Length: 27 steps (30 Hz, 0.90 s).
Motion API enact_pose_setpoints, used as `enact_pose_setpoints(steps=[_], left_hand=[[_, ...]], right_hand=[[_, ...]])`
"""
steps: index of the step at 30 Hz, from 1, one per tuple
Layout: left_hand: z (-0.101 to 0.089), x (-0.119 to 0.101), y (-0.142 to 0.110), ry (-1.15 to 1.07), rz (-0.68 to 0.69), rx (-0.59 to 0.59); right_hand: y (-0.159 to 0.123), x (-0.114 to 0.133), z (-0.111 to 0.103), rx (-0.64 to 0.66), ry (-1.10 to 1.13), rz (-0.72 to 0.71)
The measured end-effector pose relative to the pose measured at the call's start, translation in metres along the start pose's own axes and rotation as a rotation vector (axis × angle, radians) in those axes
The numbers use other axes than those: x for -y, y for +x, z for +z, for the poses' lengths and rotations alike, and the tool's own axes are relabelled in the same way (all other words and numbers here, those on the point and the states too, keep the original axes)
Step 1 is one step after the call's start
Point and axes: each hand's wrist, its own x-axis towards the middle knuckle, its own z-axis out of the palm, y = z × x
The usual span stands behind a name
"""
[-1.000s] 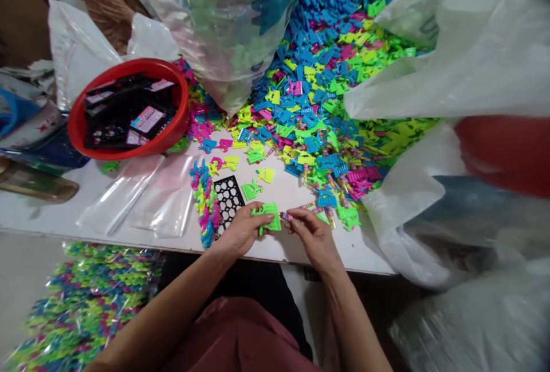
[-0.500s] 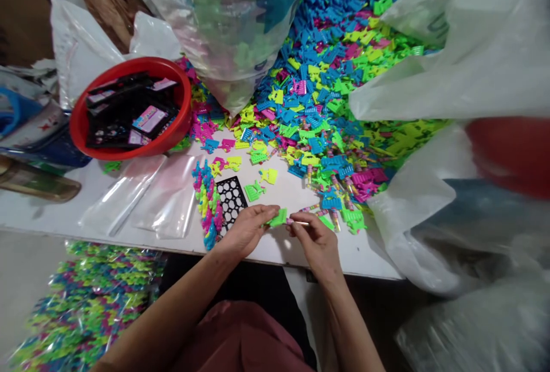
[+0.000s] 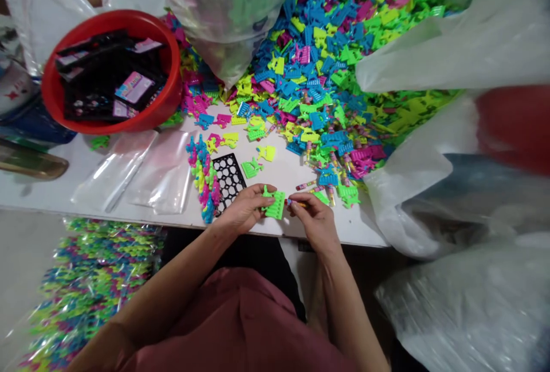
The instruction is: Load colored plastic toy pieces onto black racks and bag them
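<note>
My left hand (image 3: pixel 246 210) pinches a bright green plastic piece (image 3: pixel 275 206) with a ribbed face, above the table's front edge. My right hand (image 3: pixel 315 214) grips a thin small stick (image 3: pixel 296 203) with a reddish tip, pointed at the green piece; a narrow gap seems to lie between them. Beside my left hand lies a black tray with rows of holes (image 3: pixel 230 180). Left of it stands a row of blue, yellow and pink pieces (image 3: pixel 201 177). A loose green piece (image 3: pixel 251 168) and a yellow piece (image 3: pixel 267 153) lie beyond my hands.
A red basin (image 3: pixel 174 88) holds black packs with printed labels. Clear plastic bags (image 3: pixel 165 174) lie flat at left. A big heap of coloured pieces (image 3: pixel 318 68) covers the back. White sacks (image 3: pixel 412 206) crowd the right side. Bagged pieces (image 3: pixel 98 280) lie below the table.
The view has shifted, so the table sits higher in the picture. The green piece has turned its ribbed face up, and the stick in my right hand has come away from it.
</note>
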Motion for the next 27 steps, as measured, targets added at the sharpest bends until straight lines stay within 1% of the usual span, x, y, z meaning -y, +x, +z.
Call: enact_pose_setpoints(steps=[3,7,11,15,17,19,23,25,27], left_hand=[[0.0,0.0,-0.002,0.01,0.034,-0.001],[0.0,0.001,-0.002,0.04,0.039,0.001],[0.0,0.003,-0.002,0.017,0.088,-0.031],[-0.001,0.005,-0.002,0.099,0.113,-0.038],[-0.001,0.005,-0.002,0.117,0.113,-0.046],[-0.001,0.005,-0.002,0.089,0.101,-0.059],[0.0,0.003,-0.002,0.044,0.087,-0.051],[-0.001,0.002,-0.002,0.054,0.078,-0.035],[-0.001,0.002,-0.003,0.076,0.07,-0.019]], right_hand=[[-0.001,-0.009,0.003,0.013,0.082,0.033],[-0.003,-0.017,0.005,0.008,0.134,0.055],[-0.004,-0.018,0.004,0.044,0.138,0.027],[-0.003,-0.015,0.005,0.021,0.107,0.017],[-0.002,-0.013,0.006,0.001,0.09,-0.008],[-0.002,-0.013,0.01,-0.013,0.08,-0.051],[-0.003,-0.019,0.019,-0.024,0.181,-0.108],[-0.004,-0.022,0.02,-0.002,0.221,-0.132],[-0.003,-0.02,0.016,0.054,0.188,-0.187]])
